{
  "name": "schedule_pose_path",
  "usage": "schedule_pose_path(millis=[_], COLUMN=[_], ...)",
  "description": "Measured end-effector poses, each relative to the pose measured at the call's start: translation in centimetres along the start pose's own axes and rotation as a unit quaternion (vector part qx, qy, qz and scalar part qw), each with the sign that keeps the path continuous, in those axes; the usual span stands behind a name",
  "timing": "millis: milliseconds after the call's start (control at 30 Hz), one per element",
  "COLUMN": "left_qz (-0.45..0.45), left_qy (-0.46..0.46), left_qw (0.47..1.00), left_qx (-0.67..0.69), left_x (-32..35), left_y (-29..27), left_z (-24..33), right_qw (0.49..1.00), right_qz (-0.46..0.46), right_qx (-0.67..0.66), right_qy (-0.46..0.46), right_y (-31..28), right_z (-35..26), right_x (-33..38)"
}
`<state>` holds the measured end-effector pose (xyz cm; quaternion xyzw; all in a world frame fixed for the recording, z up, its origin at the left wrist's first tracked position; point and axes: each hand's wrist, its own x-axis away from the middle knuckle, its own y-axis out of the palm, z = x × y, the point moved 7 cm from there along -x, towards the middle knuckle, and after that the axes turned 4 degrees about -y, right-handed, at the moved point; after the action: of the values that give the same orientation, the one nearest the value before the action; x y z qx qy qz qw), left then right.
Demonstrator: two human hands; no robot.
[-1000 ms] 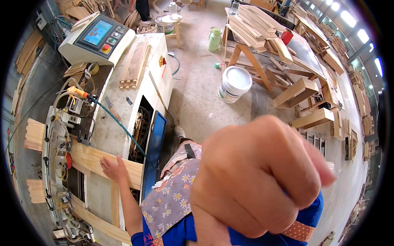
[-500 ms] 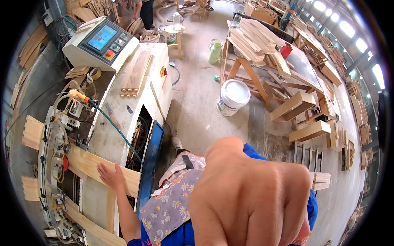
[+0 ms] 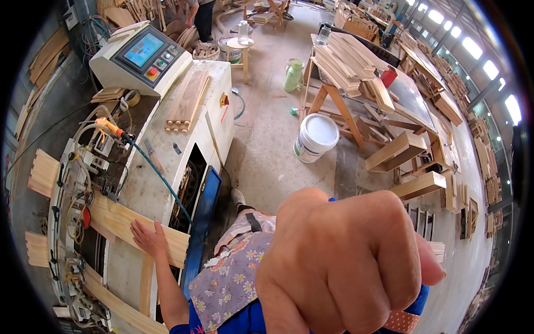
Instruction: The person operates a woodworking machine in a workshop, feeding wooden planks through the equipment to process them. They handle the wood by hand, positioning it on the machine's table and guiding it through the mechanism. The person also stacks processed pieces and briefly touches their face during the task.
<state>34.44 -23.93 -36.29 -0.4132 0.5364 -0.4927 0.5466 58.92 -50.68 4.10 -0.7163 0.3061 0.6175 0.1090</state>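
Observation:
My left hand [image 3: 149, 237] lies flat on a pale wooden board [image 3: 119, 220], fingers spread and thumb up. The board reaches from the woodworking machine's clamping rail [image 3: 67, 222] out over the machine's near edge. Close in front of the view, my right hand [image 3: 345, 261] is raised with its back showing and its fingers curled into a fist. Its thumb pokes out on the right side. The inside of the fist is hidden, so I cannot tell whether it holds anything. Another long board [image 3: 125, 306] lies on the machine nearer to me.
A control panel [image 3: 146, 55] with a screen and buttons stands on the machine, near several wooden strips [image 3: 188, 103]. A blue cabinet door [image 3: 203, 222] hangs open. A white bucket [image 3: 317, 138] and a stacked worktable [image 3: 409, 83] are to the right. A co-worker [image 3: 203, 19] stands far back.
My right fist has turned a little, and its thumb now shows at the right. My left hand keeps its place on the board. The whole view has shifted slightly.

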Motion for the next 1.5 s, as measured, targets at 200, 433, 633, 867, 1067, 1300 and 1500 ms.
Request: schedule_pose_path(millis=[200, 433, 633, 867, 1067, 1300, 1500], left_qz=[0.011, 0.026, 0.034, 0.016, 0.023, 0.037, 0.028], left_qy=[0.02, 0.0, 0.004, 0.042, 0.003, 0.023, 0.006], left_qw=[0.999, 1.0, 0.999, 0.999, 1.0, 0.999, 1.0], left_qx=[0.023, 0.005, 0.0, 0.022, 0.002, 0.013, 0.003], left_x=[0.0, -0.2, 0.1, -0.3, 0.0, -0.1, 0.0], left_y=[0.3, 0.5, 0.2, 1.3, 0.4, 0.6, 0.2], left_z=[1.4, -0.9, -1.2, 3.3, -0.3, 0.8, -0.3], right_qw=[0.999, 0.998, 0.998, 0.989, 0.998, 0.999, 1.0], right_qz=[0.019, -0.013, -0.013, -0.063, -0.044, -0.026, -0.024], right_qx=[0.031, -0.029, 0.028, 0.132, 0.038, 0.029, 0.008], right_qy=[0.011, -0.046, -0.062, -0.003, -0.014, -0.013, -0.011], right_y=[0.9, 0.0, 0.8, 1.6, -0.2, -0.2, -1.0], right_z=[-0.6, 0.7, 0.5, -1.0, 0.4, -0.3, 0.3], right_x=[-0.4, -0.6, -0.2, -1.3, -0.2, -0.3, -0.6])
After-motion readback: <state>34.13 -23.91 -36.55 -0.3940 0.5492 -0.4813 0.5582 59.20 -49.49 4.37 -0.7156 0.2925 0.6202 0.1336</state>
